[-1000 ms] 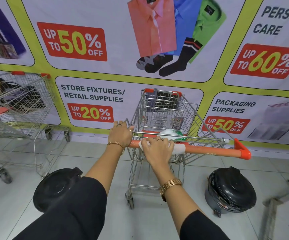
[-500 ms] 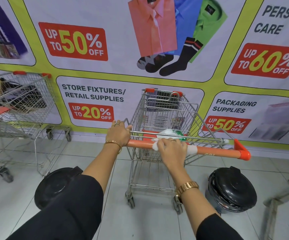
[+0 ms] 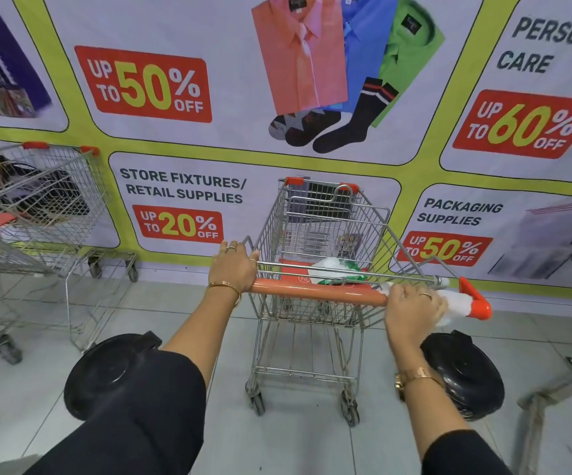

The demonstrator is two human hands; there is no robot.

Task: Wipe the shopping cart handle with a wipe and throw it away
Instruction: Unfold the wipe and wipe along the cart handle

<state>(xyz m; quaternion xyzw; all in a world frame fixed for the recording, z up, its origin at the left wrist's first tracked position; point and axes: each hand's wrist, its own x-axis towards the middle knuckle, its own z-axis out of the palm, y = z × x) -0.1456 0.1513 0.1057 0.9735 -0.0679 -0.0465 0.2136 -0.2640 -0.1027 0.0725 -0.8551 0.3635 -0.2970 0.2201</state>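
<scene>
— Changed in the last second?
— Right hand (image 3: 413, 311), grip wrapped round the wipe (image 3: 456, 303), now at the far right end of the handle (image 3: 315, 291), against the red end cap (image 3: 476, 303); a second ago near the left end.
— Left hand (image 3: 235, 269)?
— Same spot, grip closed on the left end, steadying the cart (image 3: 325, 234).
— Meaning?
— Probably one full pass done. Next likely the bin (image 3: 466, 382), just below the right hand, lid shut.

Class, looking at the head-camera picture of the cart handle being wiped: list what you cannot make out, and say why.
1. Handle under the left hand and right hand: covered.
2. Most of the wipe: hidden by the right hand, blurred.
3. Left bin and right bin: partly behind the arms.
4. "PERSONAL CARE" heading: cut by the right edge.
</scene>
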